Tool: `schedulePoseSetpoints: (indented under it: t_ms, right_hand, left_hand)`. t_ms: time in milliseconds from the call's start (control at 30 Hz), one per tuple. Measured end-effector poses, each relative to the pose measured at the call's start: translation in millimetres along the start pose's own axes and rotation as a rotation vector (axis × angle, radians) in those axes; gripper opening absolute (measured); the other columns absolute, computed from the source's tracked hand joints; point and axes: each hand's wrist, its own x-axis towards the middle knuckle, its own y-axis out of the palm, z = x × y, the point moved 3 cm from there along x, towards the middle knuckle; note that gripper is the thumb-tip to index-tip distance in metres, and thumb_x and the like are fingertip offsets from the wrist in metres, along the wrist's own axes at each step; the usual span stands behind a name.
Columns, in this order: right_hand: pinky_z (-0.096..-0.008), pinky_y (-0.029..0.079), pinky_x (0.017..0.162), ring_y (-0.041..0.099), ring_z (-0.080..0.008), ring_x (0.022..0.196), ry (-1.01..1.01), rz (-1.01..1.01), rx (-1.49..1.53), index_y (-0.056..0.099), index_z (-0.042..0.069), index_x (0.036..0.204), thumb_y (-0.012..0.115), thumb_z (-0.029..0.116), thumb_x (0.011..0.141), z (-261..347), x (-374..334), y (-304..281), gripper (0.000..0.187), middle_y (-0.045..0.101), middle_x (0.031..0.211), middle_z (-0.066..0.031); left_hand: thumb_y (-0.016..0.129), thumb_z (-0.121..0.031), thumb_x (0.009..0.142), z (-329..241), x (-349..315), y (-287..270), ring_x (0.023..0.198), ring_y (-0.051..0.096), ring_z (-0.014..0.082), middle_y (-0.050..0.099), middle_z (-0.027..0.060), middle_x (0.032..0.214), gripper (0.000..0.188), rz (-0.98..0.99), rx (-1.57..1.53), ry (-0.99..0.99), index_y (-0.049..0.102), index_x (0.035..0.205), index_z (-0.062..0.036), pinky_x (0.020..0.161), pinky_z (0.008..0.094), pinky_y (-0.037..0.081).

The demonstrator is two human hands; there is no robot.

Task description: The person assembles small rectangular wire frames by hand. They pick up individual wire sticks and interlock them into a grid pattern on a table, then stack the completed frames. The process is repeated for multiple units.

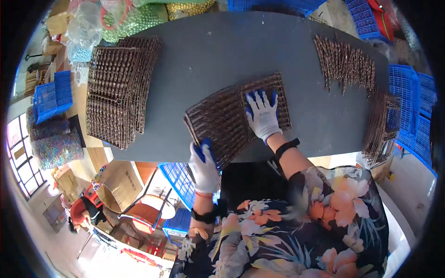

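Note:
A brown woven-looking panel [220,113], made of rows of twisted strands in a thin frame, lies slanted on the dark grey table [204,55], its near left end reaching the front edge. My left hand [204,167], in a white glove with blue fingertips, grips that panel's near left corner, thumb on top and the other fingers partly hidden. Spread flat on the panel's right part is my right hand [263,113], gloved alike, its fingers apart. A pile of similar brown panels [113,92] lies at the table's left.
Loose brown twisted strands [345,62] lie at the far right, with longer thin rods [378,125] along the right edge. Blue crates [408,104] stand beyond it. Bags of green beads [136,23] border the far edge. Another person [83,213] bends near a red chair [143,213] at lower left.

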Motion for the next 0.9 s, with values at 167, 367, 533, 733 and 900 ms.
schedulePoseSetpoints:
  t_ms: [167,367,533,733,900]
  right_hand:
    - [-0.064,0.007,0.117,0.032,-0.0326,0.143,0.013,0.007,0.014,0.04,0.013,0.147,0.056,0.032,0.093,2,3,-1,0.059,0.041,0.151,-0.016]
    - [-0.0597,0.012,0.118,0.036,-0.033,0.141,-0.106,-0.194,0.284,0.044,0.01,0.144,0.058,0.027,0.092,-7,-5,-13,0.057,0.045,0.147,-0.016]
    - [-0.0579,0.014,0.119,0.038,-0.0334,0.139,-0.135,-0.201,0.173,0.045,0.009,0.143,0.057,0.027,0.092,13,24,-24,0.055,0.047,0.145,-0.0148]
    - [-0.0575,0.014,0.119,0.042,-0.0328,0.136,-0.148,-0.053,0.179,0.049,0.009,0.14,0.058,0.022,0.09,9,30,-1,0.053,0.05,0.143,-0.0156]
    - [-0.0572,0.017,0.118,0.044,-0.0324,0.134,-0.185,-0.144,0.268,0.052,0.01,0.136,0.06,0.019,0.089,9,23,-3,0.049,0.052,0.139,-0.0146]
  left_hand:
    - [0.055,-0.016,0.1,-5,-5,-2,0.091,0.067,0.0382,0.068,0.0269,0.1,0.035,0.006,0.102,-0.049,0.052,0.125,0.0086,0.08,0.043,0.05]
    - [0.054,-0.019,0.102,52,49,3,0.097,0.066,0.0326,0.069,0.0219,0.105,0.031,0.066,-0.071,-0.127,0.057,0.121,0.0054,0.087,0.0407,0.049]
    - [0.054,-0.021,0.101,56,49,5,0.099,0.066,0.0354,0.068,0.0245,0.105,0.037,0.071,-0.064,-0.119,0.054,0.127,0.0057,0.087,0.0423,0.049]
    - [0.057,-0.018,0.099,-43,12,-7,0.089,0.067,0.0408,0.068,0.0269,0.098,0.037,0.142,0.154,-0.071,0.052,0.125,0.0083,0.077,0.0423,0.051]
    - [0.056,-0.015,0.1,-37,8,-14,0.089,0.068,0.0373,0.069,0.0258,0.099,0.035,0.0,0.164,0.013,0.052,0.125,0.0091,0.078,0.0406,0.051]
